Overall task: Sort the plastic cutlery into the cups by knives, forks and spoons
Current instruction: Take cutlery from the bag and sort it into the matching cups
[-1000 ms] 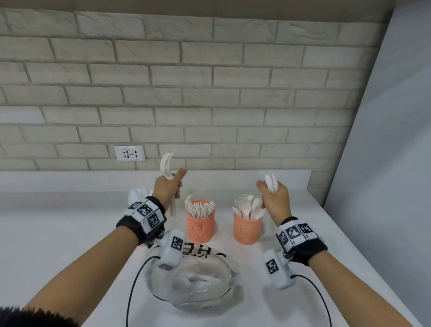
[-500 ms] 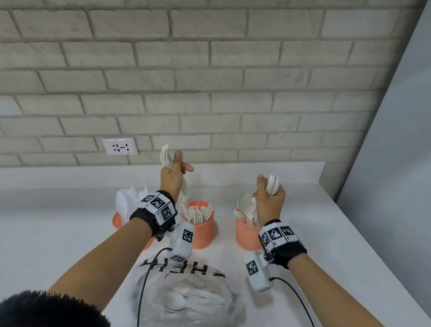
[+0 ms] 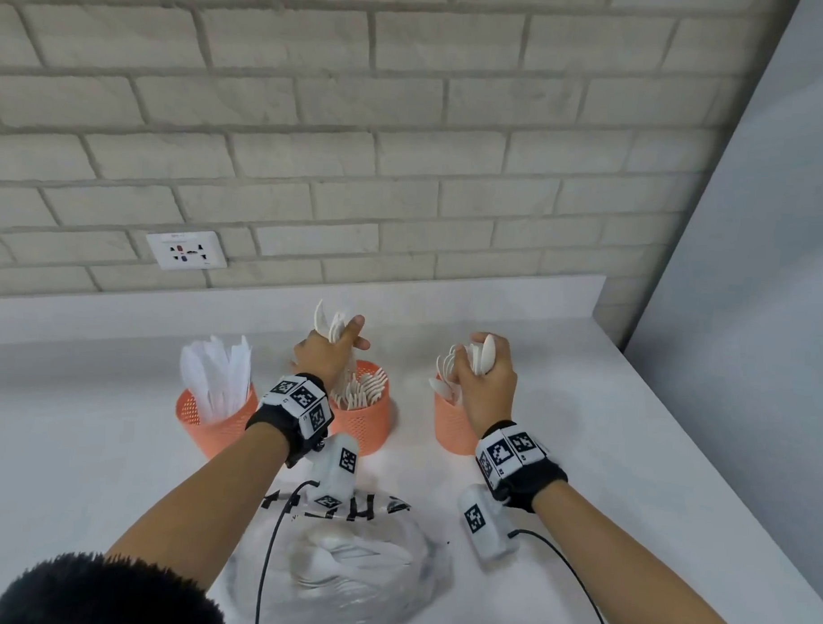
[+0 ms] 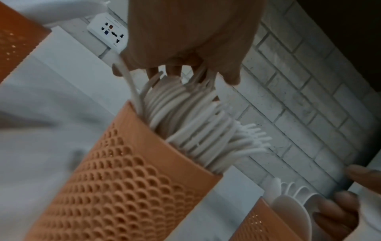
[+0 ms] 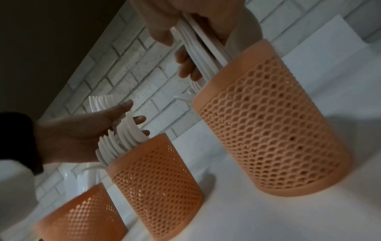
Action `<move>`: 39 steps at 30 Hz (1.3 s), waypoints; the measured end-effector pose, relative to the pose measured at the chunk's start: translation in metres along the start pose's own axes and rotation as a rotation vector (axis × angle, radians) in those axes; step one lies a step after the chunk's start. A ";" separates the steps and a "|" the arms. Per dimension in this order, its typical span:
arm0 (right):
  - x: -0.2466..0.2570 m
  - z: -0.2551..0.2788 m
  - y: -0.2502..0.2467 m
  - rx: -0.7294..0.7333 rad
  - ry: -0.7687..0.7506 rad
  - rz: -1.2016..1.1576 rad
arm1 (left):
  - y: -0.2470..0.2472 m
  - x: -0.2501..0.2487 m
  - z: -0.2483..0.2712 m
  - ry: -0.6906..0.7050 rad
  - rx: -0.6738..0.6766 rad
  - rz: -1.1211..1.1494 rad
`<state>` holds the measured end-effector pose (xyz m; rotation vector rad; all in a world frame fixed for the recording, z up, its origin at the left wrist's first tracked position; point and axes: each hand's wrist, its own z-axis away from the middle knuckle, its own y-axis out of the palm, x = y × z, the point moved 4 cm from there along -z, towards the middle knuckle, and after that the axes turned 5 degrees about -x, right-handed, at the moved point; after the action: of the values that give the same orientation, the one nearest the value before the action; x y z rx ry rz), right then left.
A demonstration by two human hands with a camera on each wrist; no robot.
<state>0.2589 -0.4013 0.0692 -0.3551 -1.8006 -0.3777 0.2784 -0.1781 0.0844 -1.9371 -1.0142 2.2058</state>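
Three orange mesh cups stand in a row: the left cup (image 3: 210, 419) with knives, the middle cup (image 3: 366, 422) with forks, the right cup (image 3: 450, 430) with spoons. My left hand (image 3: 345, 340) grips a bunch of white forks (image 3: 330, 325) right over the middle cup (image 4: 123, 187), their handles reaching its rim. My right hand (image 3: 478, 361) grips a few white spoons (image 3: 485, 354) over the right cup (image 5: 268, 122), and their handles (image 5: 204, 47) dip inside it. That hand hides much of the cup in the head view.
A clear plastic bag (image 3: 345, 566) with more white cutlery lies on the white counter (image 3: 91, 464) in front of the cups. The brick wall with a socket (image 3: 186, 250) stands close behind. A grey wall (image 3: 750, 323) borders the counter's right edge.
Both hands have come down toward the cups with their cutlery. The forks now hang just above the middle cup, and the spoon handles have entered the right cup.
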 end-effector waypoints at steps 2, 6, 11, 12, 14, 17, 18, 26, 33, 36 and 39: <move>0.001 0.002 -0.001 0.028 -0.048 0.041 | 0.004 0.006 -0.004 -0.016 0.006 -0.014; 0.005 0.000 0.000 0.079 -0.247 0.231 | 0.010 0.007 -0.004 0.014 0.028 0.053; 0.003 -0.001 0.003 0.172 -0.478 0.466 | 0.008 -0.005 0.005 0.135 -0.043 0.109; 0.003 -0.001 0.003 0.157 -0.521 0.522 | 0.006 -0.008 0.008 0.165 -0.088 0.123; 0.007 0.002 0.002 0.122 -0.611 0.636 | 0.002 -0.014 0.012 0.227 -0.162 0.148; 0.008 0.007 0.002 0.178 -0.663 0.774 | 0.000 -0.017 0.011 0.322 -0.174 0.116; 0.004 0.008 0.003 0.233 -0.642 0.824 | 0.000 -0.016 0.010 0.346 -0.169 0.075; -0.008 0.008 0.002 0.408 -0.537 1.030 | -0.013 -0.021 0.018 0.461 -0.323 -0.015; -0.008 0.008 0.000 0.466 -0.483 1.073 | -0.010 -0.024 0.031 0.573 -0.303 -0.389; -0.008 0.007 -0.001 0.494 -0.442 1.082 | -0.011 -0.023 0.034 0.555 -0.333 -0.458; -0.007 0.007 -0.002 0.499 -0.439 1.074 | -0.006 -0.019 0.033 0.500 -0.321 -0.588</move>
<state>0.2538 -0.3999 0.0602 -1.0127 -1.7607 0.9408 0.2505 -0.1964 0.1043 -1.8212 -1.6285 1.2337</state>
